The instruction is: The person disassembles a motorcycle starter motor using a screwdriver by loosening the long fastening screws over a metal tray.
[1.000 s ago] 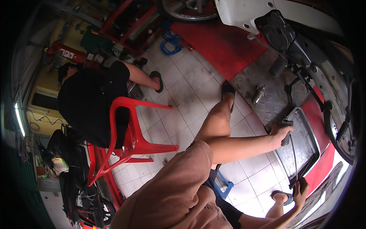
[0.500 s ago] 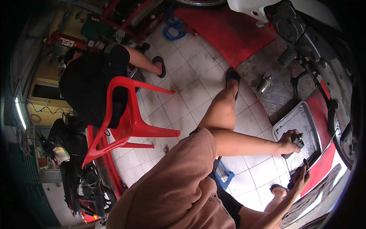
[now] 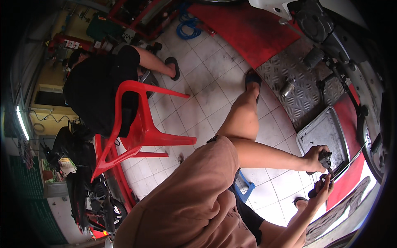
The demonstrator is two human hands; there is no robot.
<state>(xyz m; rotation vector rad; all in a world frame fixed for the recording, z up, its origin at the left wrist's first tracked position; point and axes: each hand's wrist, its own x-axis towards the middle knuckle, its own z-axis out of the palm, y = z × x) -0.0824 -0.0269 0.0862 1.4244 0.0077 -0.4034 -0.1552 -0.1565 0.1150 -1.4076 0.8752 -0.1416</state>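
My left hand (image 3: pixel 313 160) is closed around a small dark metal part (image 3: pixel 325 158) with a rough, knobbly end, held above a metal tray. Just below it, my right hand (image 3: pixel 323 193) grips a dark object (image 3: pixel 316 189) with a narrow end that reaches up to the metal part and appears to meet it. The fingers hide much of both things, so their exact kinds do not show. Under the hands lies the shallow grey tray (image 3: pixel 304 136), its surface smeared dark.
A silver cylinder (image 3: pixel 288 87) lies on the patterned metal plate (image 3: pixel 273 74). Motorcycle parts (image 3: pixel 314 25) rise along the right. A red plastic chair (image 3: pixel 142 134) stands left, beside a person in black (image 3: pixel 99 87). A blue stool (image 3: pixel 245 188) and coiled blue hose (image 3: pixel 188 29) are on the tiles.
My right hand has moved up, bringing its dark object against or close to the metal part. My left hand has turned the part slightly and shifted a little downward.
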